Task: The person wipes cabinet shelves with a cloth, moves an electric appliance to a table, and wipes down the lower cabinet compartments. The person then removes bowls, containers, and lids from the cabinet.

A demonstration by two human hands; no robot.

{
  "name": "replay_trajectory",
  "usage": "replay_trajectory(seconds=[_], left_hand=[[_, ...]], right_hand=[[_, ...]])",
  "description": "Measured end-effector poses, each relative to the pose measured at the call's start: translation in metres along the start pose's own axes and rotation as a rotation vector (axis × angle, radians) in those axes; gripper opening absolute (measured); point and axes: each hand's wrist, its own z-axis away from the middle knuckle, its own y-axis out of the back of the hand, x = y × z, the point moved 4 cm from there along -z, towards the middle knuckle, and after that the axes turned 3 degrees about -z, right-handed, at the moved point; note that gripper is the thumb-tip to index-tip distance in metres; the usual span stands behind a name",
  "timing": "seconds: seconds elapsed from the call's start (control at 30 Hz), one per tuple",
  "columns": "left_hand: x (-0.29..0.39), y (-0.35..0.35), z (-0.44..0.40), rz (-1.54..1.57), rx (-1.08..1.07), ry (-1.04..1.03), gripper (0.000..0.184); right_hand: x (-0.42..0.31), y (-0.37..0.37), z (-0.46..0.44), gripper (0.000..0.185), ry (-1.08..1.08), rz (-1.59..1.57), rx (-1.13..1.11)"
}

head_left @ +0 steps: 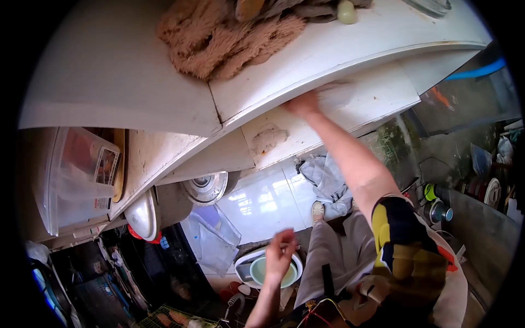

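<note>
2 hands in view, well apart. Right hand (304, 104) reaches over the lower shelf (377, 98), its fingertips hidden by the front edge of the upper surface (377, 35); cannot tell whether they grip anything or lie flat. The arm is held long and nearly straight, I judge because the overhanging edge leaves access only from the front. Beside that hand, 1 pale smear (334, 94); wet or dry, not clear.

Left hand (280, 257) is free of any visible object, fingers loosely bent and blurred; how far closed, cannot tell. It hangs before the green basin (258, 271), probably for balance during the reach; the height gap is uncertain. The basin sits inside 1 white tub (249, 282) on the floor near the feet, a spot presumably chosen for easy access.

Brown cloth (235, 46) lies heaped on the upper surface, seemingly put aside there. 1 clear plastic bin (76, 186) stands in the left compartment, likely tucked in to leave the front free.
</note>
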Motion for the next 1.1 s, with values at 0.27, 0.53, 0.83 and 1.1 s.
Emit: replay_trajectory(seconds=[0.27,0.53,0.83,1.1], left_hand=[[0.107,0.022,-0.178,-0.597,0.507,-0.653,0.049],[0.070,0.023,-0.217,-0.529,0.421,-0.656,0.033],[0.064,0.024,-0.217,-0.396,0.592,-0.686,0.029],[0.062,0.029,-0.218,-0.383,0.573,-0.706,0.028]], right_hand=[[0.016,0.002,0.060,0.032,0.683,-0.200,-0.121],[0.165,0.062,0.004,0.023,0.016,0.396,0.578],[-0.074,-0.036,0.038,0.020,0.518,-0.178,-0.087],[0.108,0.003,-0.029,0.019,0.253,0.070,0.410]])
